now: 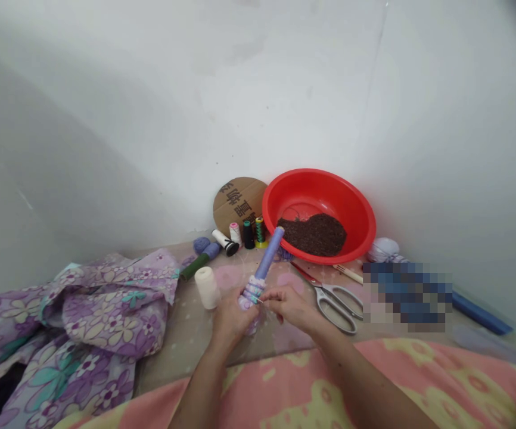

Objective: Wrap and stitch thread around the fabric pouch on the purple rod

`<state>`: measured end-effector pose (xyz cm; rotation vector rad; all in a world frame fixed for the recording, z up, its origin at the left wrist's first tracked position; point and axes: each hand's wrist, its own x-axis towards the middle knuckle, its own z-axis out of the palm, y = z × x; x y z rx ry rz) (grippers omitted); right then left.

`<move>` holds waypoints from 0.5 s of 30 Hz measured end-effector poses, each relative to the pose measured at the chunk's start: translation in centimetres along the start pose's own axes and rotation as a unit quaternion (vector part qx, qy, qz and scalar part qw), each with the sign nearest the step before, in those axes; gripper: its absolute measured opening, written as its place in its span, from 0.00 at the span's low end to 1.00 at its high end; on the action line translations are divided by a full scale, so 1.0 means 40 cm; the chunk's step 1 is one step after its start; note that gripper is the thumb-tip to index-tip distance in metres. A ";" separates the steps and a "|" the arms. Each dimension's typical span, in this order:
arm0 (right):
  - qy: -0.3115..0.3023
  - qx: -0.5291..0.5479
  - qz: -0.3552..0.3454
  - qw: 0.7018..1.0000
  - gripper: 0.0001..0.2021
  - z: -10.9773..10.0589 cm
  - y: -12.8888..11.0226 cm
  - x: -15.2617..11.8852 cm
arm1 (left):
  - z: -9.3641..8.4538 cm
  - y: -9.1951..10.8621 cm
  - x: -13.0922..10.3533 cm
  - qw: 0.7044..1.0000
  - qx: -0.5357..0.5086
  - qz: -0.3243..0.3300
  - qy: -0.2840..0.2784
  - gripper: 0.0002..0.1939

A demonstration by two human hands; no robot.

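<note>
My left hand (233, 322) is closed around a gathered piece of purple floral fabric (254, 288), which is bunched around the lower part of a lilac tube (270, 253). The tube leans up and to the right, its upper end bare. Close by on the right, my right hand (287, 304) is closed in a pinch, its fingertips at the fabric. Between them a thin pale sliver shows, which looks like a needle (260, 301). A cream thread cone (207, 288) stands just left of my hands, and grey-handled scissors (336, 301) lie to the right.
Behind stand several thread spools (249, 235) and a cardboard disc (238, 205). A red basin (365, 220) holds dark grains (318, 234). Purple floral cloth (101, 310) is heaped at left, a pink-yellow blanket (311, 387) lies in front, and a blurred blue item (405, 292) at right.
</note>
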<state>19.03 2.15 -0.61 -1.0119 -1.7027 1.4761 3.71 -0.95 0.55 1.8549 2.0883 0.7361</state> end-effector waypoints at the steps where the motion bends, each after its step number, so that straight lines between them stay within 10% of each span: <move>1: -0.005 -0.002 0.000 1.000 0.11 -0.003 -0.001 -0.002 | 0.000 0.000 0.000 1.000 -0.002 -0.001 0.001 0.20; 15: 0.005 0.011 -0.017 1.000 0.11 0.016 0.008 -0.001 | -0.003 0.005 0.006 1.000 -0.004 -0.010 -0.007 0.20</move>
